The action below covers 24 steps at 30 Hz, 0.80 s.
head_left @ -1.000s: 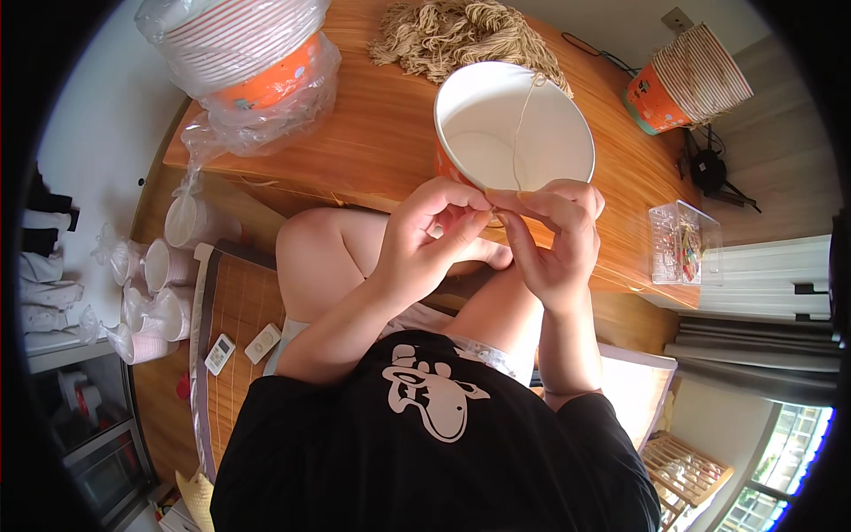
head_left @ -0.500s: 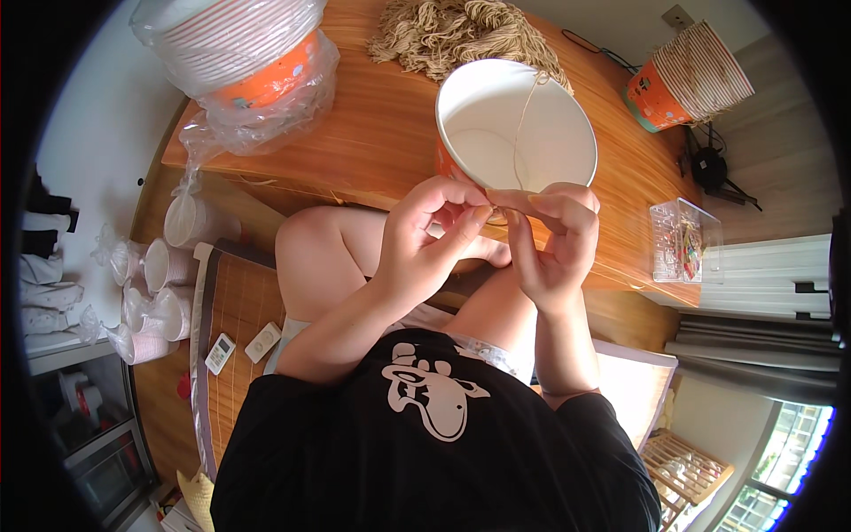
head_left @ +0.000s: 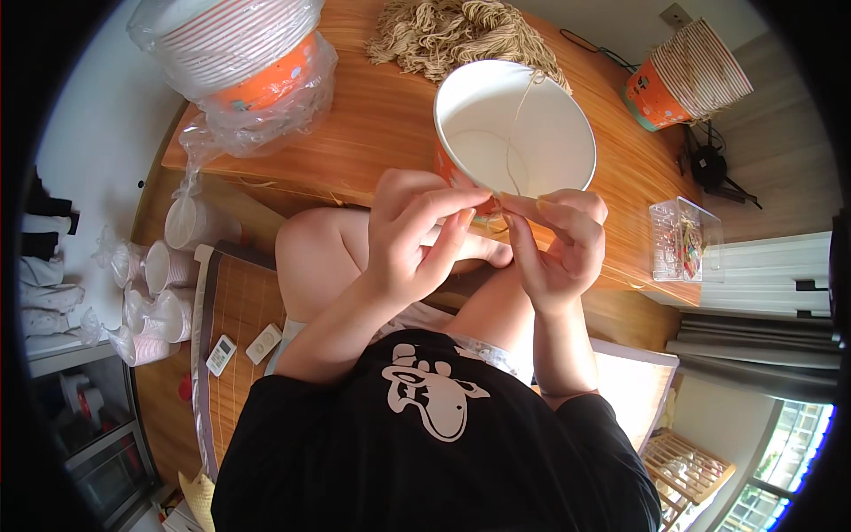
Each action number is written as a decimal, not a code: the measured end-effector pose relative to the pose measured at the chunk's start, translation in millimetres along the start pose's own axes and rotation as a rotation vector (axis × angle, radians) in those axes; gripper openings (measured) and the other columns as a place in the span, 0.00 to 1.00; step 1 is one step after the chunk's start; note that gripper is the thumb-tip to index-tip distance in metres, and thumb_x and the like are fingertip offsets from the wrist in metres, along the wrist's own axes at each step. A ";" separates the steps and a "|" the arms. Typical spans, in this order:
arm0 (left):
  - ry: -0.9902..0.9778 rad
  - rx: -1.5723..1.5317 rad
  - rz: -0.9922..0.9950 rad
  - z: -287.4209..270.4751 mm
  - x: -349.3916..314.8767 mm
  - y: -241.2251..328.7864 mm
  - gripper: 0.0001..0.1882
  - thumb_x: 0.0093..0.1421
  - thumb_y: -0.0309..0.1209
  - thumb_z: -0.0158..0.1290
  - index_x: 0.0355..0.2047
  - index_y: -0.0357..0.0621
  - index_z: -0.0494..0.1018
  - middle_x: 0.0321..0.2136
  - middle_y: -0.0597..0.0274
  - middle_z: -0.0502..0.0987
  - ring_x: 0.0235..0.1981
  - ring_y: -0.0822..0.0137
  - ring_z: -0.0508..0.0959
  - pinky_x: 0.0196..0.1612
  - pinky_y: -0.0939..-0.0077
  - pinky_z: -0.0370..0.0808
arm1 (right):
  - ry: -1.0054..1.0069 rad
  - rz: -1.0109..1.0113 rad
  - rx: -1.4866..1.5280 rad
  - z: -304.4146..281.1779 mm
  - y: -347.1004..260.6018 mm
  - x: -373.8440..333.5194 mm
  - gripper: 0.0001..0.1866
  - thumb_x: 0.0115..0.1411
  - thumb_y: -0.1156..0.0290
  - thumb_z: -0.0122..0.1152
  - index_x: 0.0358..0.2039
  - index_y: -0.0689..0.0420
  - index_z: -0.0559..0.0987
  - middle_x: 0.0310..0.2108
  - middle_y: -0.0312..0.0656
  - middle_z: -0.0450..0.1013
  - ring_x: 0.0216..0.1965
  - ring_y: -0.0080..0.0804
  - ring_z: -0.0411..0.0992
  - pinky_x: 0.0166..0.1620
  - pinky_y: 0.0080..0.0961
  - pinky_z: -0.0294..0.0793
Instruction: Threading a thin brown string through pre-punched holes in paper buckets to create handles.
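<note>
A large paper bucket [head_left: 470,106], white inside and orange outside, stands at the table's near edge with its mouth tipped toward me. A thin tan string [head_left: 511,142] is tied at its far rim and runs across the opening to my fingers at the near rim. My left hand [head_left: 412,235] pinches there with thumb and forefinger, its fingertips almost touching those of the other hand. My right hand [head_left: 563,244] pinches the string between thumb and forefinger. The small bit between the fingertips is mostly hidden.
Behind the bucket lies a heap of tan string [head_left: 461,40]. A plastic-wrapped bucket stack [head_left: 266,75] is at left; another bucket stack [head_left: 683,80] is at far right. A clear box [head_left: 678,239] holds small colourful items. Wrapped cups [head_left: 164,301] and two remotes [head_left: 222,355] lie lower left.
My left hand's fingers have straightened and drawn slightly up and left. My right hand has shifted a little right, and the string inside the bucket has swung slightly left.
</note>
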<state>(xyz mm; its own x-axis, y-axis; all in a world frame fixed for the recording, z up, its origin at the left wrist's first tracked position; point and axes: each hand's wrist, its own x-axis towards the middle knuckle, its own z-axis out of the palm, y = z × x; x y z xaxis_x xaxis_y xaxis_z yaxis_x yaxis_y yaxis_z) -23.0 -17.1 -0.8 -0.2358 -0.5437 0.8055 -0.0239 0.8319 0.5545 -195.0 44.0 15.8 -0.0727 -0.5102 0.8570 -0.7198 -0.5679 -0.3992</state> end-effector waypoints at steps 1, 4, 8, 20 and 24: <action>0.046 0.031 -0.042 3.0 0.5 2.8 0.15 0.52 0.24 0.65 0.42 0.46 0.80 0.35 0.68 0.77 0.35 0.67 0.72 0.41 0.72 0.69 | 0.032 0.022 0.000 -0.2 -1.7 -0.1 0.26 0.42 0.81 0.78 0.42 0.52 0.77 0.35 0.29 0.76 0.38 0.28 0.70 0.42 0.25 0.62; 0.080 0.142 0.022 5.2 9.6 3.7 0.22 0.45 0.26 0.69 0.43 0.55 0.83 0.37 0.73 0.74 0.38 0.67 0.69 0.41 0.72 0.67 | 0.066 -0.039 -0.033 -0.8 -6.0 3.7 0.24 0.43 0.79 0.78 0.41 0.50 0.77 0.34 0.28 0.78 0.37 0.28 0.70 0.43 0.25 0.62; 0.077 0.264 0.134 7.0 18.3 1.8 0.22 0.39 0.28 0.72 0.38 0.62 0.85 0.38 0.76 0.72 0.40 0.68 0.67 0.39 0.74 0.67 | 0.004 -0.139 -0.144 -6.3 -12.7 10.2 0.24 0.44 0.75 0.79 0.42 0.49 0.77 0.35 0.26 0.81 0.36 0.26 0.70 0.42 0.25 0.60; 0.127 0.195 0.205 14.2 21.5 -10.2 0.18 0.32 0.35 0.73 0.28 0.65 0.85 0.32 0.79 0.74 0.35 0.69 0.68 0.38 0.73 0.65 | -0.020 -0.019 0.010 -16.4 -32.6 -9.2 0.23 0.49 0.80 0.75 0.38 0.52 0.68 0.32 0.31 0.84 0.28 0.23 0.62 0.39 0.25 0.55; 0.089 0.213 0.173 11.1 21.4 -4.8 0.15 0.34 0.33 0.74 0.27 0.62 0.86 0.31 0.77 0.74 0.35 0.67 0.69 0.38 0.72 0.68 | -0.141 0.198 0.176 -18.0 -36.8 -18.8 0.26 0.57 0.81 0.70 0.41 0.51 0.59 0.30 0.45 0.83 0.34 0.26 0.65 0.38 0.19 0.67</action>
<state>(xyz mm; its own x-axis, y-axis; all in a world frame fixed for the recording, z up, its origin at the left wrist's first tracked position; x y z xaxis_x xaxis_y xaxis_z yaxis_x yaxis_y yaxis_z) -38.8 -31.5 11.4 -0.1686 -0.3917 0.9045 -0.1963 0.9126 0.3586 -179.6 86.1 20.2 -0.0945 -0.7001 0.7078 -0.5694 -0.5452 -0.6153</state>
